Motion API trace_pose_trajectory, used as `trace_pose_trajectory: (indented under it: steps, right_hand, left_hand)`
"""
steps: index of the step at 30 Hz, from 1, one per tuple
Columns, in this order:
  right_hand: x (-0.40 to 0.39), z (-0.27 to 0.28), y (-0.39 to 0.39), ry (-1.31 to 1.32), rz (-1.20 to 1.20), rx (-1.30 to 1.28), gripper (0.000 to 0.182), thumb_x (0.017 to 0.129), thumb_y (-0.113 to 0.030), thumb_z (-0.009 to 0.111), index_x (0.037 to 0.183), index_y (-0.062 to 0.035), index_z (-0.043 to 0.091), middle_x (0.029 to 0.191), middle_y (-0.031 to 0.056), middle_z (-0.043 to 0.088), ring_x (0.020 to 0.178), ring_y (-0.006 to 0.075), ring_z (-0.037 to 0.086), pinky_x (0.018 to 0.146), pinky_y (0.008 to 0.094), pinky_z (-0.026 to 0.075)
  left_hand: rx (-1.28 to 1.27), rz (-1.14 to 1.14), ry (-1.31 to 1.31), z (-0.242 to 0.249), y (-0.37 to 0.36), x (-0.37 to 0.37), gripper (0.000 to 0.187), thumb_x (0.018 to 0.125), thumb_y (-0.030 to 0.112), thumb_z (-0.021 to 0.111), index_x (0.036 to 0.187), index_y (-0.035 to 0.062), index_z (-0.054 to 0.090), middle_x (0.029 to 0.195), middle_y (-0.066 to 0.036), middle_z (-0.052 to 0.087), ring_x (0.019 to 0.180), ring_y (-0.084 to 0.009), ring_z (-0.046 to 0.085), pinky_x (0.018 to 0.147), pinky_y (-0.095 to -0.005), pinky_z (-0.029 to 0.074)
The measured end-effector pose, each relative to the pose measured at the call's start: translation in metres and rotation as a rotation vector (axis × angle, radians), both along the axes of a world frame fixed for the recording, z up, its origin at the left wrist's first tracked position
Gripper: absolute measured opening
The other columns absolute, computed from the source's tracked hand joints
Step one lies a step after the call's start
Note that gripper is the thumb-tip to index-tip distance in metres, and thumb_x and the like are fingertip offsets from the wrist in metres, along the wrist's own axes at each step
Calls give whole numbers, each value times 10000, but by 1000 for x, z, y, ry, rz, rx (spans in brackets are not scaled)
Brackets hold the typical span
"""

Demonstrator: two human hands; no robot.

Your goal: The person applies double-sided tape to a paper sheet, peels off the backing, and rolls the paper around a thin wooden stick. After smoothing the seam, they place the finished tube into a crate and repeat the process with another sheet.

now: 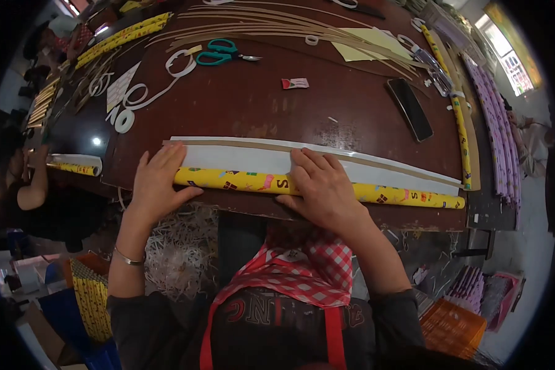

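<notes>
A yellow printed roll of wrapping paper (pixel 240 180) lies along the table's near edge, its loose white underside (pixel 246 158) spread out on the far side. A thin brown strip (pixel 240 143) runs along that white sheet near its far edge. My left hand (pixel 157 180) rests flat over the roll's left end, fingertips on the strip and thumb stretched out. Across the middle of the roll lies my right hand (pixel 324 185), fingers extended onto the white sheet and strip, thumb on the near side. Both hands are open; their palms hide parts of the roll.
Teal-handled scissors (pixel 219 54), a small pink packet (pixel 295 83), a phone (pixel 409 109) and white tape rolls (pixel 124 121) lie on the dark table (pixel 240 114). Long brown strips (pixel 277 28) cross the back. Purple rolls (pixel 490 126) lie at right. A co-worker's arm (pixel 36 182) shows at left.
</notes>
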State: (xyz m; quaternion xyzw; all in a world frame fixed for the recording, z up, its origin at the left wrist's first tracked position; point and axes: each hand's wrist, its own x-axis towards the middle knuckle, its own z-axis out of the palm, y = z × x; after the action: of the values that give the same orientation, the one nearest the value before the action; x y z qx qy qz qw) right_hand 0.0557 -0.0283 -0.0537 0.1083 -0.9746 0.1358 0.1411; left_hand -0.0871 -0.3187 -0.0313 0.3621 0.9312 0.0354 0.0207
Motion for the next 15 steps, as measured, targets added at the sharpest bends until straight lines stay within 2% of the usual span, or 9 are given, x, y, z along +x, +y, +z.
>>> trace_pose_trajectory:
  steps: [1,3,4,5,7,10,14,15]
  right_hand:
    - [1,1,0,-1,-27,5,430,732,-353,771,928,0,625,1260,193,572,1197,337,532,975,466,428]
    - [1,3,-1,-7,0,-14,410,731,-350,768,917,-13,628,1227,185,580,1170,331,542,971,454,425]
    - [0,1,0,27,14,0,401,732,-359,762,909,-24,632,1183,178,587,1141,325,554,955,437,428]
    - [0,-1,1,31,-12,5,401,732,-359,762,909,-24,632,1183,178,587,1141,325,554,955,437,428]
    - [0,-4,0,50,5,-4,412,730,-377,758,908,-26,636,1144,169,594,1127,320,559,934,437,438]
    - [1,-5,-1,14,2,-13,439,741,-385,749,922,-9,615,1219,188,578,1176,334,548,965,436,432]
    - [0,-1,-2,-84,-8,-11,443,748,-392,734,933,-5,624,1225,190,579,1197,327,533,983,453,418]
    - [1,-2,-2,-84,-29,-3,443,748,-392,734,933,-5,624,1225,190,579,1197,327,533,983,453,418]
  left_hand:
    - [5,-27,-1,3,-4,-2,860,685,424,815,1375,35,478,1396,-174,504,1334,-312,442,1106,-570,278]
    - [-60,96,-18,8,-10,-5,876,678,420,822,1395,67,463,1411,-171,492,1356,-325,409,1123,-588,233]
    - [-138,167,-10,15,-8,-2,897,667,422,828,1410,91,449,1448,-152,451,1389,-343,349,1127,-609,199]
    - [-133,142,-5,16,-5,2,897,667,422,828,1410,91,449,1448,-152,451,1389,-343,349,1127,-609,199]
    - [-131,143,138,16,2,15,894,664,425,828,1405,95,454,1477,-128,408,1408,-358,304,1124,-621,185]
    - [179,-165,86,-6,30,34,810,684,379,826,1361,85,492,1459,-139,413,1405,-347,314,1120,-608,205]
    - [215,-312,-46,-10,78,43,743,699,332,818,1322,61,516,1429,-146,444,1358,-335,386,1071,-583,285]
    - [258,-333,-84,-12,81,40,626,713,308,804,1235,65,559,1398,-141,487,1308,-343,443,1042,-571,319]
